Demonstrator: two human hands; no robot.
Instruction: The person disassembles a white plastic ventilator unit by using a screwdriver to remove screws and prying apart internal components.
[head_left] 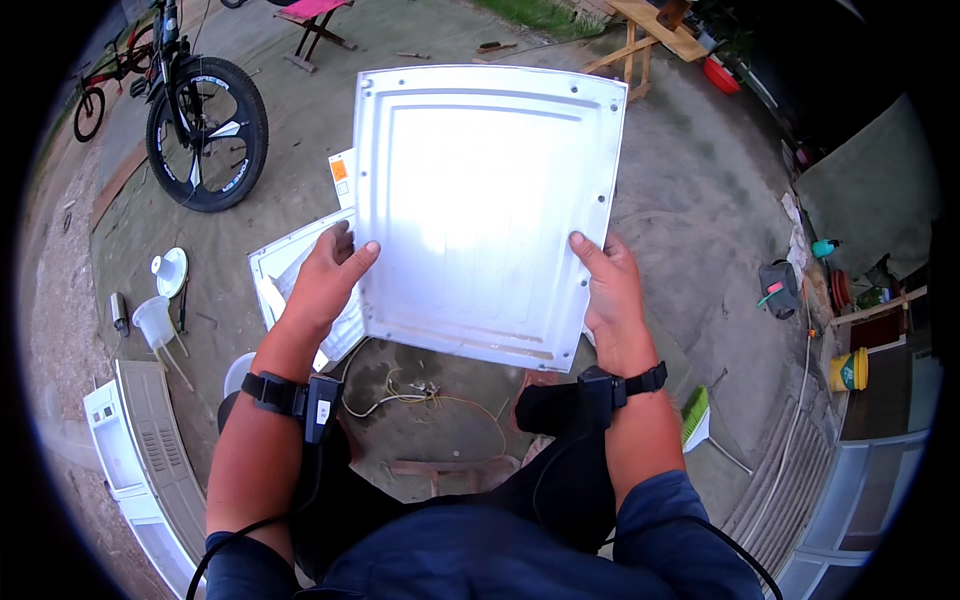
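Between my two hands a large white metal panel (475,230) is held up, its face toward me. It has a raised ridged border and small holes along its edges. My left hand (335,270) grips the panel's left edge, thumb on the front and fingers partly behind. On the opposite edge my right hand (608,275) clamps it the same way, the fingers mostly hidden. Behind and left of the panel, a white casing part (277,262) lies on the ground, partly covered by my left hand and the panel. Loose wires (405,390) lie on the ground below the panel.
A bicycle wheel (207,133) stands at far left. Nearer left are a translucent plastic container (153,322), a white round part (170,270) and a beige vented panel (160,430). At right lie a green broom (696,418) and a yellow bucket (848,370). A wooden table (665,30) stands far right.
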